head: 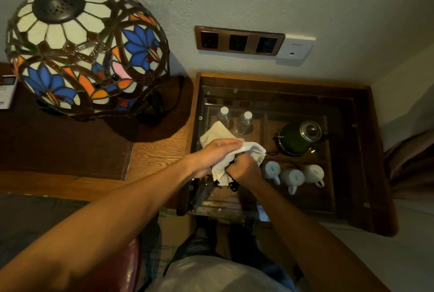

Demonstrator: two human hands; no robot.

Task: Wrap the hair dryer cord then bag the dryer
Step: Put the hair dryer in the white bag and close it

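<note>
A white cloth bag point(252, 150) is bunched between both my hands above the glass-topped cabinet point(361, 150). My left hand point(215, 154) lies over the top of the bag and grips its cloth. My right hand point(245, 169) is closed on the bag's lower edge, where short black drawstring ends point(232, 186) hang down. The hair dryer and its cord are hidden, apparently inside the bag.
A stained-glass lamp point(87, 49) stands on the wooden desk point(162, 153) at left. Under the glass are two water bottles point(244, 122), a dark kettle point(298, 136), three white mugs point(293, 176) and a white packet point(216, 133). Wall sockets point(238, 41) are above.
</note>
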